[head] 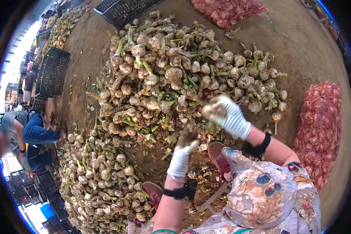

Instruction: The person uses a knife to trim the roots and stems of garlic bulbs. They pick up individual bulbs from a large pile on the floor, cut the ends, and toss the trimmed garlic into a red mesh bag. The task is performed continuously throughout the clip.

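Note:
A large heap of garlic bulbs (173,74) with cut stems lies on the ground before me. Over the heap's near right edge is my right hand (226,115), in a striped, soiled glove, its fingers closed on a garlic bulb (212,111). My left hand (182,155), in a matching glove, hangs above the dirt and peelings between the two heaps. Its fingers look bent; whether anything is between them cannot be made out. A second heap of garlic (102,175), with paler bulbs, spreads at the lower left.
A filled red mesh sack (318,131) lies at the right, another mesh sack (225,10) at the top. Black plastic crates (52,71) stand at the left, and one crate (125,11) at the top. A person (26,137) bends over at the far left. My shoes (218,158) flank loose peelings.

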{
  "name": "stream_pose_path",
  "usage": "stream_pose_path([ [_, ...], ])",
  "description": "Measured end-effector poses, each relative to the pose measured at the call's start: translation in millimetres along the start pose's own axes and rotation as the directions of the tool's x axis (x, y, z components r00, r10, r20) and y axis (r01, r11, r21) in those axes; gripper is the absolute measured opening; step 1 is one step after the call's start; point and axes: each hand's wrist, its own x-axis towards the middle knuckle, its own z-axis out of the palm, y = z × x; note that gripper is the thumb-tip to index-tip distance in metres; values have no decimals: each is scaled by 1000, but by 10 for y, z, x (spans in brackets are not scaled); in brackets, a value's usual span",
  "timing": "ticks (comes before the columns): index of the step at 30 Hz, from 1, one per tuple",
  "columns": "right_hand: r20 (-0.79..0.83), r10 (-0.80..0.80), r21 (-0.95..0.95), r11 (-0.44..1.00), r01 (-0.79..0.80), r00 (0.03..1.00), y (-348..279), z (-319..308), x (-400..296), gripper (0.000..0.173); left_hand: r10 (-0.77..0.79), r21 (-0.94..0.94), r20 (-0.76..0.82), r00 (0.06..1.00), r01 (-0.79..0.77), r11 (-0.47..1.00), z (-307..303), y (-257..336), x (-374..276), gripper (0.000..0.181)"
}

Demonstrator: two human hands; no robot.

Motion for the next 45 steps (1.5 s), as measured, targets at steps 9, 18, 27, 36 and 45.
stream_pose_path([
  [9, 443, -67, -747, 524, 409, 894, -628, 135, -337, 18, 36, 179, 155, 987, -64, 982, -323, -211, 58, 44],
  [18, 539, -19, -769, 397, 501, 842, -638, 228, -399, 19, -77, -643, 322, 944, 278, 713, -205, -105, -167, 45],
  [27, 40, 111, -944, 329, 1, 993, 120, -573, -482, 20, 30, -49, -8, 1000, -30, 998, -214, 99, -72, 26],
  [36, 309, -75, -714, 640, 284, 948, -319, 143, -449, 26, 305, 157, 99, 947, -317, 935, -621, 61, 116, 44],
  [45, 546, -46, -774, 356, 524, 837, -200, 255, -440, 18, -201, -614, -219, 955, 25, 789, 1, 252, 78, 32],
])
